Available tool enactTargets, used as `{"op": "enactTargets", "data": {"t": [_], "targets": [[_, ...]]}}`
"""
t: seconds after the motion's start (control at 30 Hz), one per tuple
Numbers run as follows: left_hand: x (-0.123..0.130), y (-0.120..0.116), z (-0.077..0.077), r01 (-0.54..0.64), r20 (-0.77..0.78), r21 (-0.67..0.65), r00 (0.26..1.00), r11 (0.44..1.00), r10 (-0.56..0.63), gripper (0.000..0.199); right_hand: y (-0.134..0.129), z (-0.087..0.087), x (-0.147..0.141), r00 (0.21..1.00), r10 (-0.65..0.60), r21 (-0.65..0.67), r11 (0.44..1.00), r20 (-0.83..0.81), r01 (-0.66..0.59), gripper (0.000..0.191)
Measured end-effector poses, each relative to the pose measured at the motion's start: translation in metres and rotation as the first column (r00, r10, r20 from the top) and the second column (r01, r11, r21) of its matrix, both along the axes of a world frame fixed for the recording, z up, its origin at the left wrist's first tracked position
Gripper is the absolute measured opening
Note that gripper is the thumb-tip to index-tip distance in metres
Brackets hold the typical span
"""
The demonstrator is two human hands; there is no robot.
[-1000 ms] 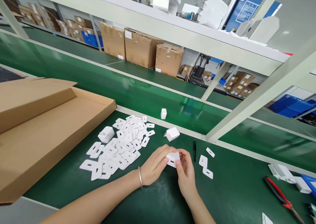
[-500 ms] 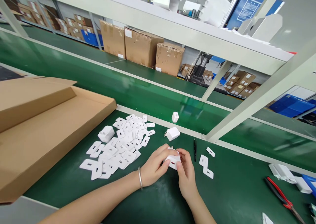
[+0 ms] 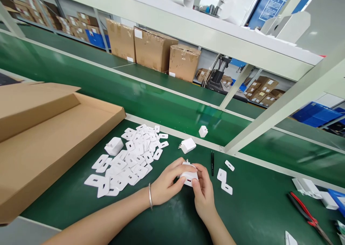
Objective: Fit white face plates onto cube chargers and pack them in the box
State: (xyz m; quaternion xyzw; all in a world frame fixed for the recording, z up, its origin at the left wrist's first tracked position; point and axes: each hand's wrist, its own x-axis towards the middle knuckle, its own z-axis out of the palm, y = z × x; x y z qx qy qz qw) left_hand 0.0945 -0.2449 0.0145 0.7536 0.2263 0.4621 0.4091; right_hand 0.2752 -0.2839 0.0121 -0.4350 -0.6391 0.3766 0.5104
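Between both hands is a white charger plug [image 3: 189, 175] with a port showing on the side facing me. My left hand [image 3: 169, 182], a silver bangle at its wrist, grips it from the left, thumb at the front. From the right, the fingers and thumb of my right hand [image 3: 204, 191] close on the same charger. Beyond the hands a second white charger [image 3: 188, 145] lies on its side, prongs to the left. To the left spreads a heap of white slotted plates [image 3: 132, 162], with another charger [image 3: 114, 146] at its edge.
Black tweezers [image 3: 212, 163] and a few loose plates [image 3: 222, 175] lie right of my hands. Farther right are red-handled pliers [image 3: 303, 207]. An open cardboard box [image 3: 67, 130] stands at left. One charger [image 3: 203, 131] sits on the green belt behind the rail.
The charger on the belt has shifted to the right. My hands stay on the held charger with barely any movement. The view has shifted slightly.
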Motion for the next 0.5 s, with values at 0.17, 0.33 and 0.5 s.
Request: {"op": "enactTargets", "data": {"t": [0.17,0.33,0.5], "targets": [[-0.0048,0.0074,0.0019,0.064,-0.035,-0.083,0.997,0.995,-0.067,0.052,0.0011,-0.0005,-0.0013,1.000,-0.003,-0.032,0.999,0.019,0.003,0.034],[-0.0013,0.0059,0.0001,0.011,-0.027,-0.030,1.000,1.000,-0.012,0.049,-0.0005,0.0035,-0.0032,0.999,-0.009,-0.036,0.999,0.042,0.010,0.034],[0.0042,0.0034,-0.0020,-0.029,-0.007,0.025,1.000,0.999,0.029,0.046,-0.0015,0.0045,-0.0041,1.000,-0.009,-0.042,0.999,0.017,0.009,0.033]]}}
